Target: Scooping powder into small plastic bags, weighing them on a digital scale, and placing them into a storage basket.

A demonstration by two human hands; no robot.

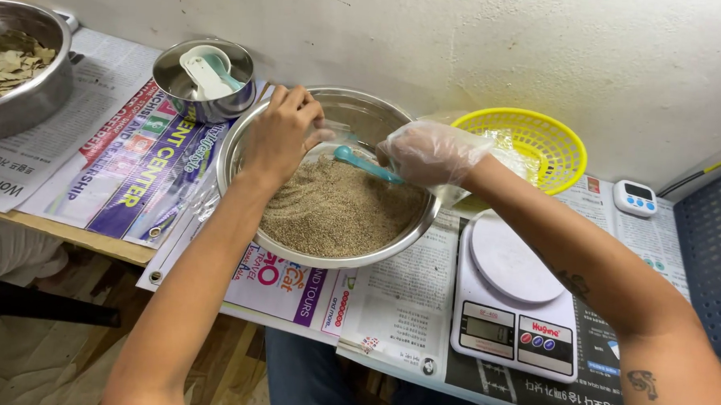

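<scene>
A steel bowl (241, 145) full of small brown seeds (336, 213) sits on newspaper in front of me. My right hand (431, 153), in a clear plastic glove, holds a teal plastic spoon (362, 163) with its scoop over the seeds. My left hand (281, 134), bare, reaches into the bowl from the left and pinches a small clear plastic bag (335, 133) close to the spoon's scoop.
A white kitchen scale (514, 294) stands right of the bowl. A yellow mesh basket (545, 146) holding plastic lies behind it, a white timer (634, 198) further right. A small steel pot (208, 78) holds white and teal scoops. A large steel bowl of dried leaves (14, 62) is at far left.
</scene>
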